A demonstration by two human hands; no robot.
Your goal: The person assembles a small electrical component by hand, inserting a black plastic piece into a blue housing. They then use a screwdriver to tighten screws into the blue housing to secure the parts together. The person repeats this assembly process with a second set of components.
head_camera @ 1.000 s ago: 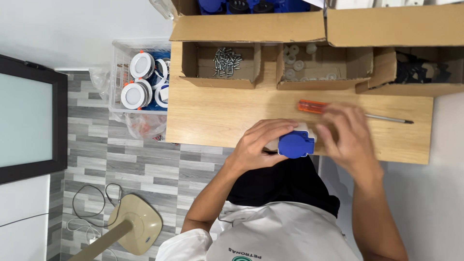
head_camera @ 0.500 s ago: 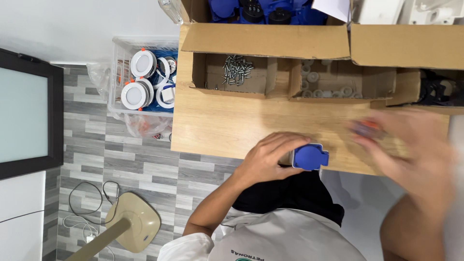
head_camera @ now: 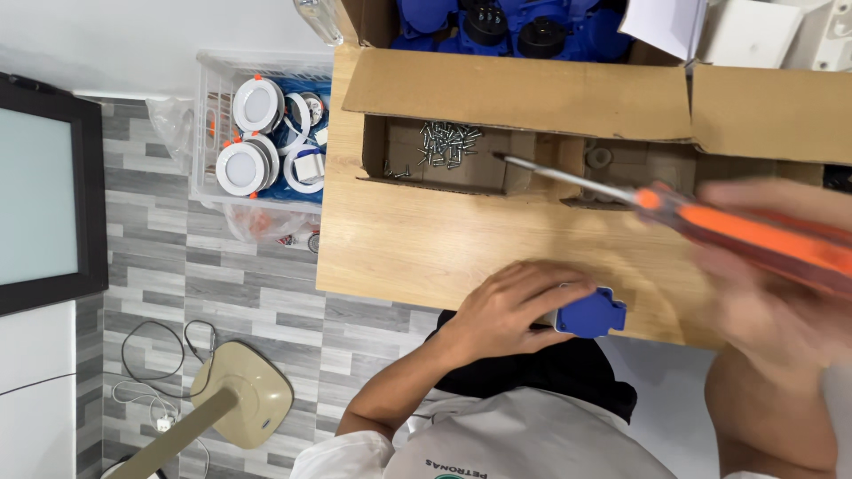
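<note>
My left hand [head_camera: 508, 312] grips a blue plastic socket part [head_camera: 589, 312] at the near edge of the wooden table [head_camera: 417, 248]. My right hand [head_camera: 770, 293], blurred with motion, holds an orange-handled screwdriver [head_camera: 710, 222] raised above the table. Its metal shaft points left toward a cardboard compartment holding loose screws [head_camera: 448, 142].
An open cardboard box [head_camera: 532, 93] with compartments lies across the table's far side, with blue socket parts [head_camera: 497, 22] behind it. A clear bin of round white lamps [head_camera: 257, 133] stands left of the table. A dark screen [head_camera: 40, 195] and a beige stand [head_camera: 240, 390] are on the floor side.
My right hand has taken the screwdriver off the table and lifted it to the right. My left hand stays on the blue part. The view has shifted down and left.
</note>
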